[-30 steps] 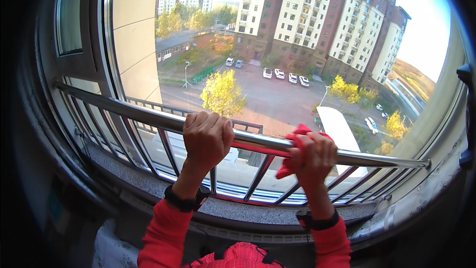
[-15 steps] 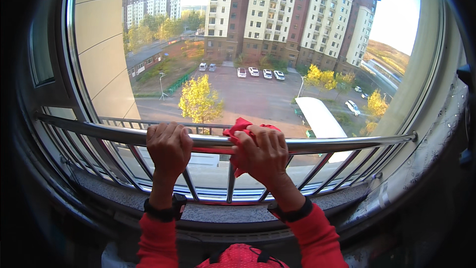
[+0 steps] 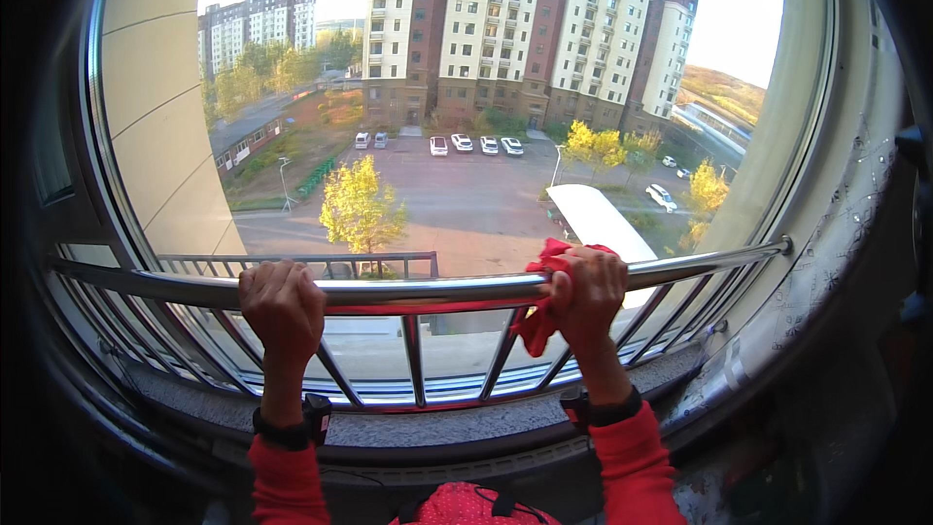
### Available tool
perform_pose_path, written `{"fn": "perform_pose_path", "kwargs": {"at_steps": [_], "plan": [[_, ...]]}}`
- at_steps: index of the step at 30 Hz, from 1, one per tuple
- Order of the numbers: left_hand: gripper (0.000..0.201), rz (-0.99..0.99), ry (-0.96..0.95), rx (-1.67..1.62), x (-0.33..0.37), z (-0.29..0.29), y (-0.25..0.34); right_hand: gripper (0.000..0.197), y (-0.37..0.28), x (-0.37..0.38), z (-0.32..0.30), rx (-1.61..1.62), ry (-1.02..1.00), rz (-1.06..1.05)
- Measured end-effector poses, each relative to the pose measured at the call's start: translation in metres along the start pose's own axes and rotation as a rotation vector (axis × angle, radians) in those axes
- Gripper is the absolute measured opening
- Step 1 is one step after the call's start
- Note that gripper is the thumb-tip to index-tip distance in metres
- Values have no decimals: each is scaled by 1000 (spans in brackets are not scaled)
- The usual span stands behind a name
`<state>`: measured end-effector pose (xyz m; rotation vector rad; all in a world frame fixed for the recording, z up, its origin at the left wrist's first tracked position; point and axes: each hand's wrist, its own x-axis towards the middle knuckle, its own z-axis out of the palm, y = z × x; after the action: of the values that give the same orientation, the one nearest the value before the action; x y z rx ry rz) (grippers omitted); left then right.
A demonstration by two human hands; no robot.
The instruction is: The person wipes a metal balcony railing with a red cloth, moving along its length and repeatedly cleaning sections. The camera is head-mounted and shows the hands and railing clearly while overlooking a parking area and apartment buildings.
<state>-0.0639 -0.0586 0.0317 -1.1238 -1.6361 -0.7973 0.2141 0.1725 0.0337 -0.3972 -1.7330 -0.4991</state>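
Note:
A shiny metal handrail point(image 3: 437, 293) runs across the window in front of me. My left hand point(image 3: 282, 306) is closed around it left of the middle, with fingers curled over the top. Farther right, my right hand point(image 3: 590, 297) presses a red cloth point(image 3: 536, 329) around the rail. Part of the cloth sticks up above the rail and a loose end hangs below it, on the hand's left side. Both wrists wear dark bands with small black boxes.
Upright metal bars point(image 3: 413, 362) stand below the rail, above a speckled stone sill point(image 3: 437, 430). Plastic-wrapped wall point(image 3: 777, 331) curves along the right. Through the window lie a parking area, a yellow tree point(image 3: 362, 209) and a tall apartment building point(image 3: 486, 29).
My right hand has slid right along the rail with the red cloth, widening the gap between my hands. My left hand stays on the rail. The whole view has shifted slightly.

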Motion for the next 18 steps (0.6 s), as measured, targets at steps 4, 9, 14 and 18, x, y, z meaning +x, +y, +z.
{"fn": "perform_pose_path", "kwargs": {"at_steps": [4,9,14,18], "plan": [[21,-20,-68,25,3,-4,5,26,-46,4,14,17,-64,-8],[48,-72,-78,-687,11,-11,43,39,-107,21,27,272,-117,-1],[85,229,-232,-627,17,6,99,41,-110,25,23,632,-195,285],[82,290,-219,-578,22,15,110,30,-82,22,15,578,-248,194]]}}
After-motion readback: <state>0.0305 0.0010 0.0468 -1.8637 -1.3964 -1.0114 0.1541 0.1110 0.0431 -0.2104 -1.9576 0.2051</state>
